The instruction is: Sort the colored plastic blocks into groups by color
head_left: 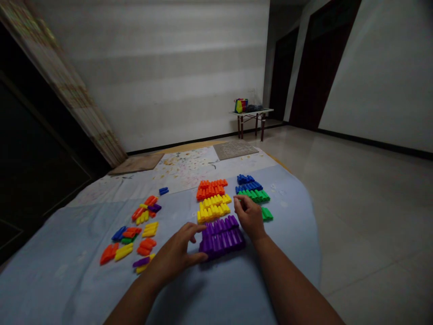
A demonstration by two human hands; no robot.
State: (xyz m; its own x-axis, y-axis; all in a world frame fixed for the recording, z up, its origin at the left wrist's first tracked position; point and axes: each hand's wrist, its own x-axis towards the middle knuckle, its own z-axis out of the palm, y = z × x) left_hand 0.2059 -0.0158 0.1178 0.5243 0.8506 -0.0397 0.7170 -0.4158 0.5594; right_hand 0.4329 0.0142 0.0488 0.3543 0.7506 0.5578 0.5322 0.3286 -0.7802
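My left hand [182,248] is open at the left side of a stack of purple plastic tubes [221,239], thumb and fingers apart, fingertips at its edge. My right hand [249,215] is closed, fingertips pressed together beside the row of green plastic tubes [257,196]; what they hold, if anything, I cannot make out. The hand partly covers a smaller group of green tubes [267,214]. Between and beyond the hands lie yellow tubes [214,208] and orange tubes [211,189], in rows. Blue tubes [248,186] lie behind the green row.
Loose mixed tubes lie at the left, among them orange ones [108,254], yellow ones [124,252] and a blue pair [163,191]. A pale blue cloth [84,289] covers the table. Two mats [235,150] lie at its far side. A small table [253,111] stands by the wall.
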